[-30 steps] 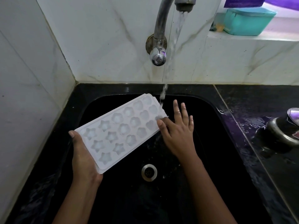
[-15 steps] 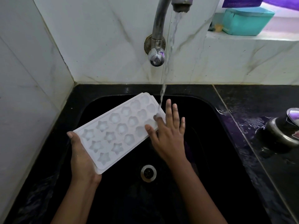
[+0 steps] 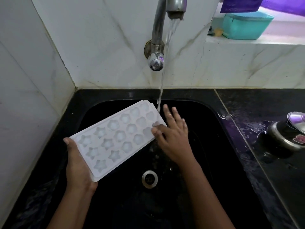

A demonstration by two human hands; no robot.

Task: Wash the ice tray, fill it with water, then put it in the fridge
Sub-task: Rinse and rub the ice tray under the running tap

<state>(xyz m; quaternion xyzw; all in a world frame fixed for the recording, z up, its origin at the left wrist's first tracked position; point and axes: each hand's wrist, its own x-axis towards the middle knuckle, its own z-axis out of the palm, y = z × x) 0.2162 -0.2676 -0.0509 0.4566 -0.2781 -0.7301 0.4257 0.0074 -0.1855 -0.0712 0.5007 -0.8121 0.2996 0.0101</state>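
Ice tray, gripped at one end by the left hand, is held beside the tap stream so the flat-fingered right hand can rinse its far corner.

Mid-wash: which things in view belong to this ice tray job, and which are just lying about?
In use: white plastic ice tray, left hand gripping it, right hand touching its far corner, curved metal tap running, black sink.
Lying about: teal plastic box, purple packet, steel lidded pot.

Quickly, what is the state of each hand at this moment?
Left hand: closed, holding the near end of the ice tray.
Right hand: open, thumb touching the ice tray's far end.
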